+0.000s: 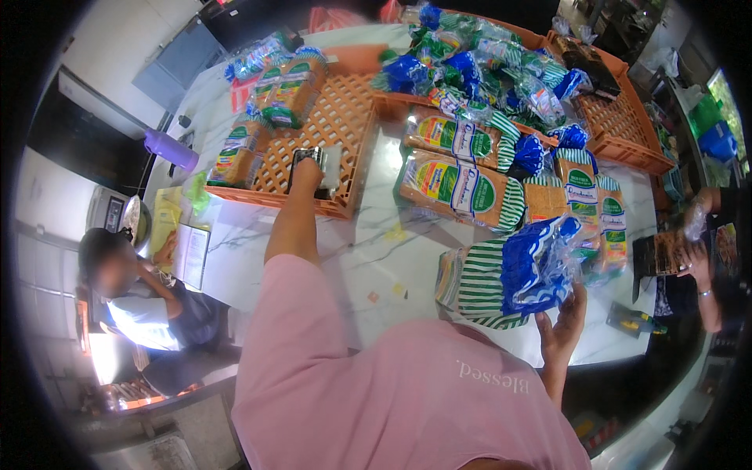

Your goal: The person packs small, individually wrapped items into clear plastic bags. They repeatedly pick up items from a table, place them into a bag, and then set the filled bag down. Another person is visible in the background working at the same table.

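White marble table [376,258]: right hand [565,319] holds green-striped, blue-ended bread bag [509,274].

A single head-worn fisheye camera looked steeply down from close above the tabletop [376,258], facing forward over the person's chest; edges curved toward the rim.

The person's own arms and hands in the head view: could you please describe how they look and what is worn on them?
Both forearms are bare. A pink short-sleeved shirt covers the upper left arm to about the elbow; it carries small white lettering. The left hand and right hand wear no gloves; no watch, ring or bracelet is visible on either.
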`<state>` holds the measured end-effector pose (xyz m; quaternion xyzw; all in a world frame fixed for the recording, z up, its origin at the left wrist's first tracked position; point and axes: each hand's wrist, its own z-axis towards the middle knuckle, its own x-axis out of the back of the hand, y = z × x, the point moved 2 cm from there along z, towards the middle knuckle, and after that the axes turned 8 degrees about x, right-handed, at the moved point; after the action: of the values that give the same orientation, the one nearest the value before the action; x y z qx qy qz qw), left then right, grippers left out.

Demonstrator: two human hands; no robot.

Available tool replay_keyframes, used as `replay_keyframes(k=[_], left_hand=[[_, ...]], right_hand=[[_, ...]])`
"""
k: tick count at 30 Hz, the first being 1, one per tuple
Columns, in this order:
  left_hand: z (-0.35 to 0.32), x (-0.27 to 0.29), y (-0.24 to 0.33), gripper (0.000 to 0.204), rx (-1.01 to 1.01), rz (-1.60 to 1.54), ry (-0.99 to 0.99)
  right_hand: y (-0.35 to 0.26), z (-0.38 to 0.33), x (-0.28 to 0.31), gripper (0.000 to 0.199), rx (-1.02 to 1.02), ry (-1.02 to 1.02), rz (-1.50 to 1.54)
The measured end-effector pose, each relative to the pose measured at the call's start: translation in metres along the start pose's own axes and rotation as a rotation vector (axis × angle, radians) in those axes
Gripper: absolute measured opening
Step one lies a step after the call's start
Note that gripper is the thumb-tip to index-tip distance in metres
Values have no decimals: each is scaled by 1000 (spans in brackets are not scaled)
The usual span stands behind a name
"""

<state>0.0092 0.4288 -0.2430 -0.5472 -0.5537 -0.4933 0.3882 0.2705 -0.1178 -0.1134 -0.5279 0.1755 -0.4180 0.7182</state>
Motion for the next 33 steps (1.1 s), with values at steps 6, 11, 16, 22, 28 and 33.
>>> replay_keyframes(k=[6, 11, 16, 22, 28, 33], left_hand=[[28, -46, 20, 42, -519, 435, -103], [108, -59, -46, 40, -248, 668, 125], [22, -42, 33, 49, -355, 314, -33], [-42, 10, 44, 61, -221, 349, -46], [13, -26, 12, 37, -149, 101, 79], [18, -25, 14, 33, -153, -116, 117]], right_hand=[[-11, -12, 1, 76, -42, -58, -65], [-15, 1, 3, 76, 71, -199, -88], [-19, -7, 5, 74, 14, -110, -194], [-18, -9, 1, 71, 58, -40, -201], [-13, -16, 2, 70, 34, -41, -193], [-22, -16, 11, 70, 37, -24, -225]])
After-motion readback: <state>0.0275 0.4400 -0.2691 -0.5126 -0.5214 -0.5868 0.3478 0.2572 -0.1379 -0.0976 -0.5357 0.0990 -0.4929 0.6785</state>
